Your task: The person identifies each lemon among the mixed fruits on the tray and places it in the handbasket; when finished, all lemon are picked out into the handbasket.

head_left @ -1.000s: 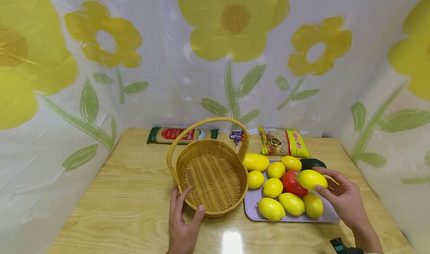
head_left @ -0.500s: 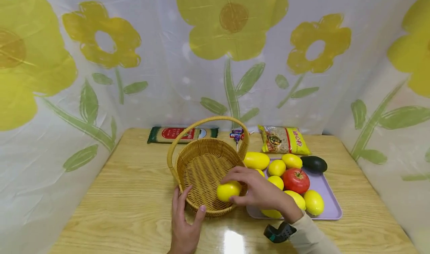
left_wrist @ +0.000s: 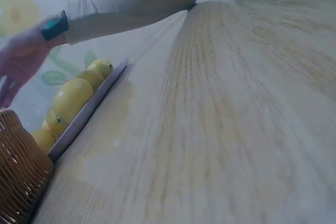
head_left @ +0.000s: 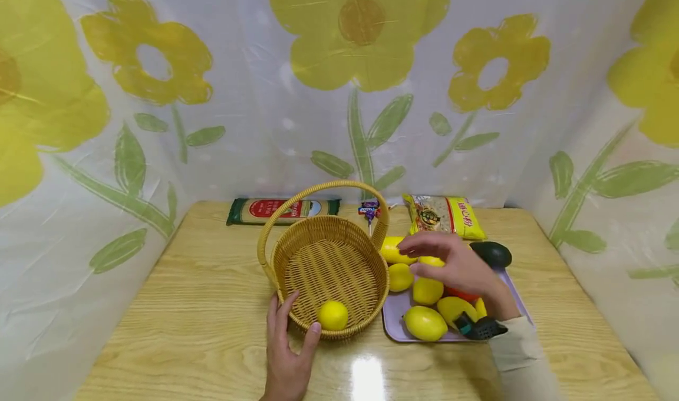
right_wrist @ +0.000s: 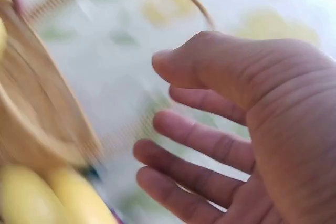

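My left hand (head_left: 289, 354) rests against the front left of a wicker basket (head_left: 270, 242), fingertips and thumb touching its rim. A yellow lemon (head_left: 333, 315) lies inside, near the front wall. Over the light purple tray (head_left: 395, 321) hovers my right hand (head_left: 461, 268), holding nothing; its fingers are loosely bent and apart from the thumb in the right wrist view. Below it are several yellow lemons (head_left: 425, 323) and a red fruit (head_left: 460, 293), mostly hidden by the hand. In the left wrist view, tray lemons (left_wrist: 72, 99) show beyond the basket (left_wrist: 18, 169).
At the back lie a long green-ended packet (head_left: 254, 210), small wrapped lollipops (head_left: 369, 209) and a yellow food bag (head_left: 464, 217). A larger oblong yellow fruit (head_left: 395, 250) sits by the tray's back left, and a dark oval fruit or vegetable (head_left: 493, 253) at its back right.
My right hand carried a lemon left from the tray into the basket, let it go there, and moved back right over the tray. My left hand stayed at the basket.
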`<state>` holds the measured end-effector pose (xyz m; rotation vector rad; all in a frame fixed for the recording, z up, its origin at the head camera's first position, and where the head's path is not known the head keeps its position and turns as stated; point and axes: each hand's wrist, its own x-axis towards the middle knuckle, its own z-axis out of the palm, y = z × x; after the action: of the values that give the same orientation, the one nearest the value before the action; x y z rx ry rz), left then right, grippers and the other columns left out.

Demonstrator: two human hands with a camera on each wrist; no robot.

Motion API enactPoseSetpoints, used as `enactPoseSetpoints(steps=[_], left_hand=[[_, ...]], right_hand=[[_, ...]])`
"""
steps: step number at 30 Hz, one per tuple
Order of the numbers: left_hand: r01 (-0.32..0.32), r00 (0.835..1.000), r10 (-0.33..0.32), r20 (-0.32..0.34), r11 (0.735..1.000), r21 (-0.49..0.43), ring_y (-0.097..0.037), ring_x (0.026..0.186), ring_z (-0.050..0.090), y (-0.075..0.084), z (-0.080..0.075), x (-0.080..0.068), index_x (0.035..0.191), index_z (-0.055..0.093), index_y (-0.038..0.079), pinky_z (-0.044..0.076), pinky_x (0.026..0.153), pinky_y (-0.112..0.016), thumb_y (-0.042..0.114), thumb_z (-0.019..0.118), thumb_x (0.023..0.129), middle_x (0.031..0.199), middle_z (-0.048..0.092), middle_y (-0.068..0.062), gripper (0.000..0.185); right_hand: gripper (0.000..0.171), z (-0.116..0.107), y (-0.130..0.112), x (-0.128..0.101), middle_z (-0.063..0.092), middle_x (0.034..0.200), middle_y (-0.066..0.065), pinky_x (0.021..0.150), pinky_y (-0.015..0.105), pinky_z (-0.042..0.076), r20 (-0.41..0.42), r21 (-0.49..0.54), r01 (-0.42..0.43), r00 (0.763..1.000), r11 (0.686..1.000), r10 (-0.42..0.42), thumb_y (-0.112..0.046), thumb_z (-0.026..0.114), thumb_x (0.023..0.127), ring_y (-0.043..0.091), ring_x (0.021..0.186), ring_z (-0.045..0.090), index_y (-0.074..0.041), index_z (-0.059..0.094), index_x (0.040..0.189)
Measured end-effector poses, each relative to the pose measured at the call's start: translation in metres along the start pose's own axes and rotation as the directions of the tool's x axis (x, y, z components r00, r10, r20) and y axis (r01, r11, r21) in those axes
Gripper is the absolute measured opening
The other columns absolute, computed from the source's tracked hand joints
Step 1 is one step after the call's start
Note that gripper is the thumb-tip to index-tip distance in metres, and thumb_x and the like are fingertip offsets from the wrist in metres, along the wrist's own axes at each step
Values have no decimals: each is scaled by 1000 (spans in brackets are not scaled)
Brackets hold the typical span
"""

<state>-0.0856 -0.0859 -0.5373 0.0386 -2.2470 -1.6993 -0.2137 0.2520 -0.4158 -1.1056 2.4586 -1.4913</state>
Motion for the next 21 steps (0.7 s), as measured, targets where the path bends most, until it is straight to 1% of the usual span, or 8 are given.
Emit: enactPoseSetpoints(steps=[3, 5, 7, 10, 13, 15, 17, 21], left_hand=[[4, 1000, -4, -1, 1000, -9, -57, 163, 15, 0, 0, 0, 165, 46, 28, 23, 116, -90, 20, 73, 105, 182, 9, -22, 66], [12, 1000, -12, -1, 1000, -7, -58, 163, 16, 1, 0, 0, 165, 46, 27, 23, 116, -90, 20, 73, 105, 182, 9, -22, 66], [18, 1000, -18, 0, 1000, -3, -58, 163, 17, 1, 0, 0, 165, 46, 26, 24, 116, -90, 20, 73, 105, 181, 9, -22, 66], [32, 999, -32, 4, 999, 8, -58, 163, 17, 2, -1, 1, 165, 46, 28, 24, 116, -90, 22, 73, 105, 182, 9, -21, 66], [45, 999, -45, 8, 999, 13, -58, 163, 17, 2, -1, 1, 165, 46, 26, 24, 116, -90, 24, 73, 106, 182, 8, -21, 65], [50, 999, -50, 13, 999, 15, -59, 163, 16, 2, 0, 1, 165, 45, 26, 24, 114, -91, 25, 72, 106, 182, 7, -21, 65], [57, 998, -57, 19, 998, 15, -60, 162, 15, 2, -1, 0, 165, 44, 26, 23, 113, -92, 26, 71, 107, 182, 6, -21, 65], [57, 998, -58, 23, 998, 17, -60, 162, 15, 3, -3, 0, 165, 44, 25, 24, 113, -92, 27, 71, 107, 182, 6, -21, 64]], right_hand=[[35, -36, 25, -19, 74, 134, 17, 103, 23, 59, -170, 15, -106, 980, 994, 107, -1, 73, 103, 7, 119, 74, 2, 70, 138], [37, -52, 42, -32, 73, 135, 23, 99, 19, 59, -257, 0, -194, 948, 981, 187, -4, 74, 104, 7, 117, 75, 7, 67, 139], [42, -62, 55, -42, 73, 137, 25, 94, 16, 59, -306, -45, -304, 911, 952, 276, -10, 76, 104, 12, 115, 77, 6, 67, 141], [48, -68, 68, -50, 71, 140, 26, 95, 23, 62, -300, -168, -425, 881, 889, 365, -19, 80, 103, 27, 118, 78, 1, 67, 144], [48, -67, 72, -49, 72, 140, 24, 99, 40, 64, -259, -295, -458, 883, 839, 391, -22, 82, 101, 38, 120, 76, -2, 70, 143], [47, -64, 74, -45, 74, 136, 24, 99, 50, 64, -246, -355, -458, 887, 815, 392, -23, 82, 101, 38, 115, 75, -4, 72, 142], [46, -59, 74, -40, 75, 134, 25, 91, 49, 64, -238, -377, -468, 883, 799, 405, -24, 81, 101, 35, 106, 74, -6, 72, 143], [47, -50, 78, -35, 71, 139, 25, 78, 36, 56, -244, -348, -531, 847, 773, 472, -26, 78, 103, 29, 96, 65, -11, 70, 147]])
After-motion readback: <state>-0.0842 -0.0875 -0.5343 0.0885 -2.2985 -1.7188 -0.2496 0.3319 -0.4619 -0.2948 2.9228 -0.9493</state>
